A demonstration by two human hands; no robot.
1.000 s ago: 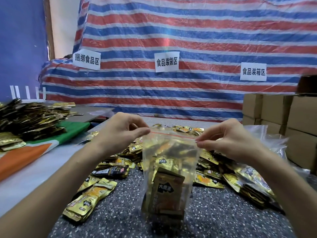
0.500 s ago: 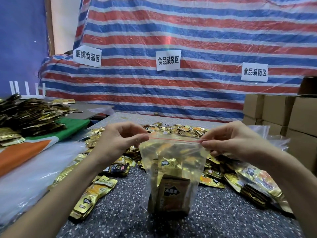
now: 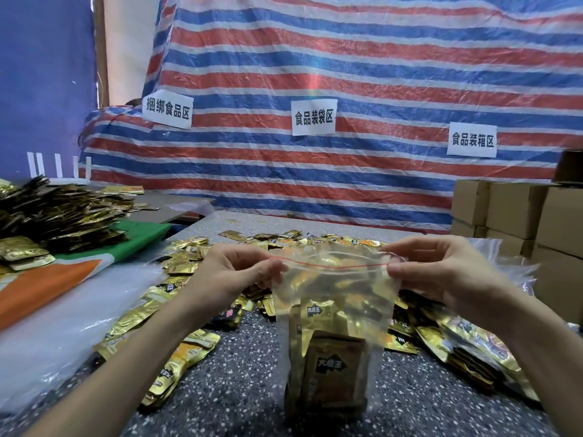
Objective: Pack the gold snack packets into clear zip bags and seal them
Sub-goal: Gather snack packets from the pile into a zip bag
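Head view. Clear zip bag (image 3: 334, 288) held upright over a dark speckled table (image 3: 239, 383), its bottom at or just above the surface; which cannot be told. Gold snack packets (image 3: 331, 370) stand stacked in the bag's lower half, the front one showing a black label. The left hand (image 3: 233, 272) pinches the bag's top left corner between thumb and curled fingers; the right hand (image 3: 441, 272) pinches the top right corner in the same way. A red zip line (image 3: 331, 265) runs between the two hands, and the far lip of the mouth arches above it, so the middle appears unsealed. Loose packets (image 3: 176, 367) lie scattered behind and on both sides of the bag. To the left, a clear plastic sheet (image 3: 63, 316) and a green and orange cloth (image 3: 79, 269) bear a second heap of packets (image 3: 56, 216). Cardboard boxes (image 3: 517, 209) are stacked at the right. A red, white and blue striped tarpaulin (image 3: 347, 74) forms the backdrop and carries three white paper signs (image 3: 314, 117).
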